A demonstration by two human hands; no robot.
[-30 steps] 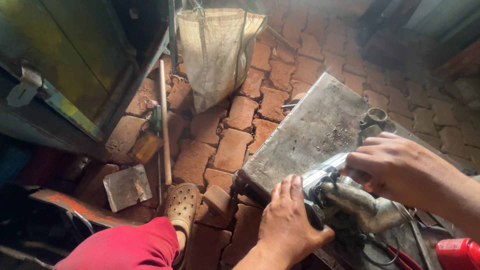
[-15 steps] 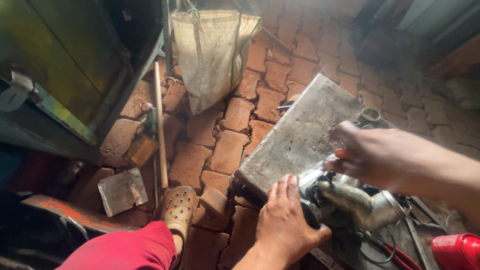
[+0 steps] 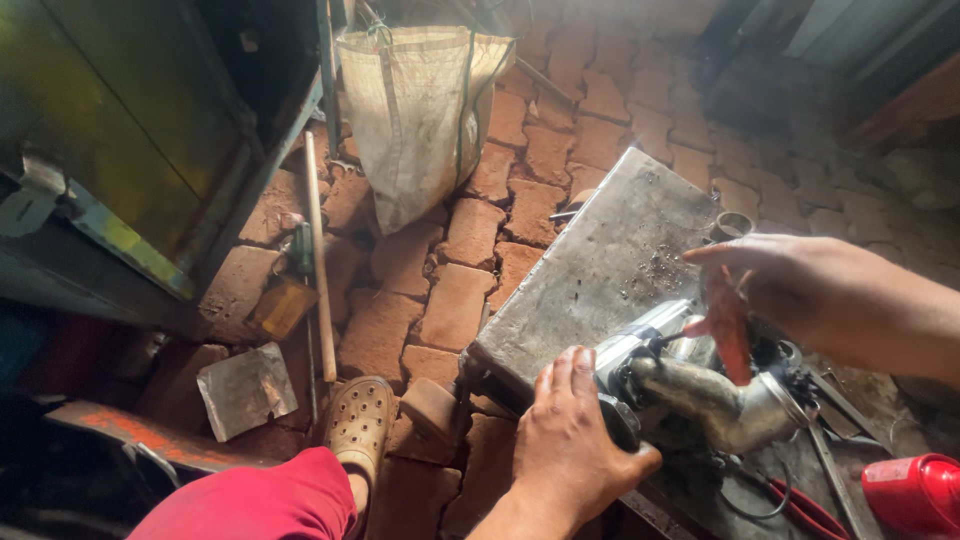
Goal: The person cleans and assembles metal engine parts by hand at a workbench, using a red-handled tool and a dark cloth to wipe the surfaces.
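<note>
Hands first: our left hand [image 3: 568, 440] is clamped around the dark end of a metal elbow-shaped part [image 3: 700, 395] that lies at the near edge of a grey metal slab [image 3: 600, 265], fingers curled over the top and thumb pressed against the side. Our right hand [image 3: 790, 290] hovers just above the same part — fingers loosely spread and angled downward, fingertips [image 3: 730, 345] close over its shiny upper section, though we cannot tell whether they actually touch it or grip anything. The part's curved silver body bends toward the right, where its wider mouth faces dark cables and a red cable [image 3: 800, 505] on the ground. A red container [image 3: 915, 495] sits at the lower right corner. Beyond the slab, a small metal ring [image 3: 733, 224] rests near its far corner. Brick paving [image 3: 455, 300] covers the floor, with a dirty cloth sack [image 3: 420, 110] standing upright at the top and a long wooden handle [image 3: 320, 260] lying to the left. Our tan perforated shoe [image 3: 358, 425] and red trouser leg [image 3: 255, 500] show below — beside a loose brick piece [image 3: 430, 408].
</note>
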